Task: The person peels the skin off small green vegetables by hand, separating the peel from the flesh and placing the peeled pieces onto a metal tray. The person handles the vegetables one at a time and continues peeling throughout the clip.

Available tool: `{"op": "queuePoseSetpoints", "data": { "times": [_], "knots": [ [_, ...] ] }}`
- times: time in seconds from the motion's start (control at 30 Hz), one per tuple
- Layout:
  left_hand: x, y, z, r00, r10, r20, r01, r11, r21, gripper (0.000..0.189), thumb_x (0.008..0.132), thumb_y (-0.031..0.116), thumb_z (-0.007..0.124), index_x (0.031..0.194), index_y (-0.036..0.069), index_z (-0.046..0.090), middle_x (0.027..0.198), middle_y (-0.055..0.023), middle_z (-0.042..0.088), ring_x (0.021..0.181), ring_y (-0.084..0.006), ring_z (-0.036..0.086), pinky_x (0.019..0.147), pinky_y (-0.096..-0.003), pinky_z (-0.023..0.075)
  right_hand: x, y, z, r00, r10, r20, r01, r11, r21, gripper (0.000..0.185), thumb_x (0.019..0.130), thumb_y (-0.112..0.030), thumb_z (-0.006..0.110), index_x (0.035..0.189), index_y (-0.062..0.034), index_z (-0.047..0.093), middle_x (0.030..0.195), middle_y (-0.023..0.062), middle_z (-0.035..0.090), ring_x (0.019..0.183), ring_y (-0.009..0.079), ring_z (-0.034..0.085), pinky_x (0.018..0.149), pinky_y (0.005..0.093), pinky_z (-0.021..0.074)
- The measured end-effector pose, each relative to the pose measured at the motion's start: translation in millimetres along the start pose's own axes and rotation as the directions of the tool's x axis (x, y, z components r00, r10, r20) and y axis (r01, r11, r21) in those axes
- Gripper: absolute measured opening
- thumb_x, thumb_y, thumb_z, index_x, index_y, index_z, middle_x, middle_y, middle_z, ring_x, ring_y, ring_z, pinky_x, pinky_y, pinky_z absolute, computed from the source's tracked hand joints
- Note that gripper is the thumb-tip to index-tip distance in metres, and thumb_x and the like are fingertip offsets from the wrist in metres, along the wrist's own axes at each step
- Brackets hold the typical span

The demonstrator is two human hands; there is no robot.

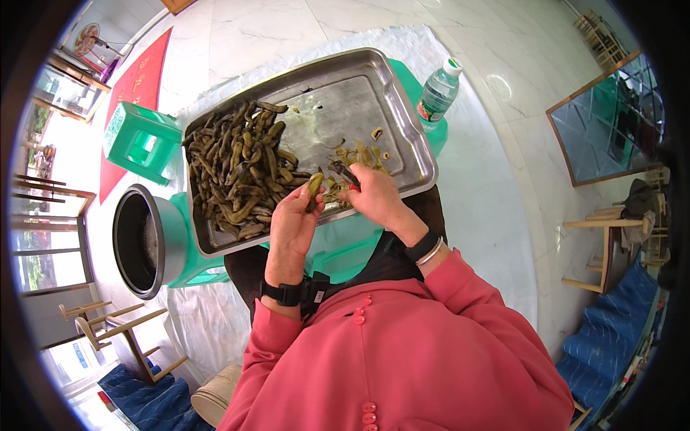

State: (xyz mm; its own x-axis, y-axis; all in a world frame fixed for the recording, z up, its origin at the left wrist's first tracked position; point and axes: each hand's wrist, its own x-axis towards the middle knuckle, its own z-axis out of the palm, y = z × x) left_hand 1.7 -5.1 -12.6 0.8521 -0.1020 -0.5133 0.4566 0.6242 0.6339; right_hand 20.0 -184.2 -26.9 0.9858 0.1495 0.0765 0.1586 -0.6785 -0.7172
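Observation:
Between the fingertips of my left hand (294, 221) is one yellowish-green pod (315, 188), held upright over the near rim of a metal tray (415, 153). My right hand (377, 196) grips a dark hand tool with red on its handle (343, 171); its exact kind is hard to tell. The tool's dark end points toward the left, a little apart from the pod. A heap of brown-green pods (237, 167) fills the tray's left part. Flattened yellow-green pieces (366, 156) lie beside and behind my right hand, which partly hides them.
Green plastic stools support the tray. At left, a black-rimmed basin (141, 242) sits on green plastic, near another green stool (143, 143). A clear bottle with a white cap (439, 91) stands beyond the tray's right side. White sheeting (485, 215) covers the floor.

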Motion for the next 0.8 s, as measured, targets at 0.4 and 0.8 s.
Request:
{"op": "queuePoseSetpoints", "data": {
  "times": [0.4, 0.8],
  "knots": [
    [-0.1, -11.8, 8.5, 0.993, 0.063, 0.104, -0.079, 0.985, 0.151, 0.03, 0.094, 0.002, 0.05, 0.122, -0.008, 0.054, 0.106, -0.0084, 0.06, 0.086, -0.0122, 0.055, 0.083, -0.0245, 0.0452, 0.8, 1.8, -4.7, 0.992, -0.037, -0.123, 0.042, 0.998, 0.043, 0.037, 0.08, -0.034, 0.072, 0.076, -0.0039, 0.05, 0.066, 0.0152, 0.06, 0.064, 0.038, 0.061, 0.057, 0.0474, 0.0455],
    [-3.1, -18.3, 12.1, 0.981, 0.137, 0.14, -0.164, 0.966, 0.201, 0.03, 0.094, 0.002, 0.053, 0.122, -0.007, 0.056, 0.102, -0.0046, 0.061, 0.084, -0.0107, 0.054, 0.08, -0.0234, 0.0447, -6.7, -7.3, 2.0, 0.994, -0.045, -0.103, 0.052, 0.996, 0.069, 0.035, 0.095, -0.033, 0.053, 0.075, -0.0037, 0.052, 0.064, 0.0182, 0.059, 0.062, 0.0401, 0.059, 0.055, 0.0485, 0.0447]
  ]
}}
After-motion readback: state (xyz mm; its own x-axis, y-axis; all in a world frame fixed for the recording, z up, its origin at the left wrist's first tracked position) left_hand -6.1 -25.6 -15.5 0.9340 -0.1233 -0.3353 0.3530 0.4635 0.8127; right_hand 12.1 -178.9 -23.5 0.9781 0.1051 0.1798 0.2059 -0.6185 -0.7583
